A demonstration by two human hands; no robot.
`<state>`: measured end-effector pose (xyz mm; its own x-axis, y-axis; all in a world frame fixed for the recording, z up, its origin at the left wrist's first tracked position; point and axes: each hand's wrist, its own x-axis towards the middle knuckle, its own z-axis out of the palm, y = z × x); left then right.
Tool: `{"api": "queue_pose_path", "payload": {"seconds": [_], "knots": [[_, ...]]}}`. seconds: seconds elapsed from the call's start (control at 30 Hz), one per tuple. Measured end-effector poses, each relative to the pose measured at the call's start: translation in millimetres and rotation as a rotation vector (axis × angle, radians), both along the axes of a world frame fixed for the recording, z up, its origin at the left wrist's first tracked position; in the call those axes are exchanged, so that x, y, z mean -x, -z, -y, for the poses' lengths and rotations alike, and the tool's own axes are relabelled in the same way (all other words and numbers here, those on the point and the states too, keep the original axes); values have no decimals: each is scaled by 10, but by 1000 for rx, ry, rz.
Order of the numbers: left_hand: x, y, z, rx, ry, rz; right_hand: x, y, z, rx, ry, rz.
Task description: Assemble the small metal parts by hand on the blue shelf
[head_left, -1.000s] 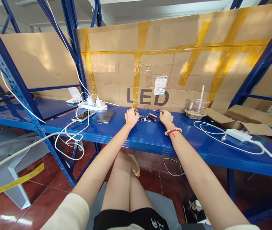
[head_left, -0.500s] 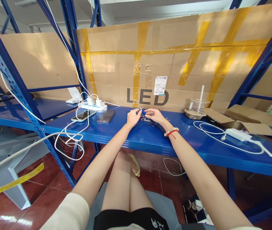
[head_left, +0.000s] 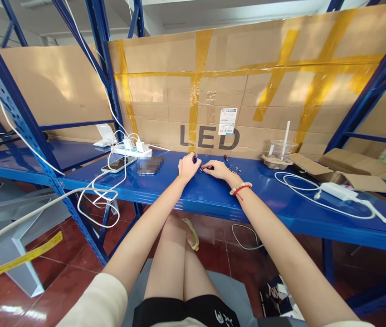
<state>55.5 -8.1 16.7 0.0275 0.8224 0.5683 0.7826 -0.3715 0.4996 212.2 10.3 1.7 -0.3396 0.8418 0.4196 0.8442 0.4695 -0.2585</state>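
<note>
My left hand point(head_left: 189, 167) is closed over the blue shelf board, with a small dark blue piece point(head_left: 195, 160) between its fingers. To its right, my right hand point(head_left: 216, 169) reaches in with thumb and fingers pinched together at the board; what they hold is too small to make out. A small shiny piece point(head_left: 200, 170) lies between the hands, partly covered by the fingertips. Beyond the right hand is a small dark and red part point(head_left: 226, 158). Several tiny pieces point(head_left: 237, 170) are scattered by the right wrist.
Left on the blue shelf point(head_left: 165, 193) are a phone point(head_left: 119, 165), a white power strip point(head_left: 133, 152) and a blurred flat object point(head_left: 150, 165). To the right stand a plastic cup with a straw point(head_left: 281, 150), a white adapter point(head_left: 338, 191) and an opened carton point(head_left: 356, 163). Cardboard point(head_left: 165, 109) walls the back.
The blue piece once held between both hands is now by my left hand alone. My right hand has lowered slightly and moved left, uncovering small parts on the board.
</note>
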Motion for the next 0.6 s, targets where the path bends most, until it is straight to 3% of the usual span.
{"api": "queue_pose_path", "payload": {"seconds": [0.13,0.4,0.5,0.6], "knots": [[-1,-17,32,11,-30,-57,-29,-21,10,30,53,-60],[3,-6,36,21,-34,-89,-395,-94,-2,-97,658,-507],[-9,7,23,14,-23,-103,-503,-91,-29,-40,742,-459],[-25,36,14,7,4,-131,-554,-78,-113,-34,680,-243]]}}
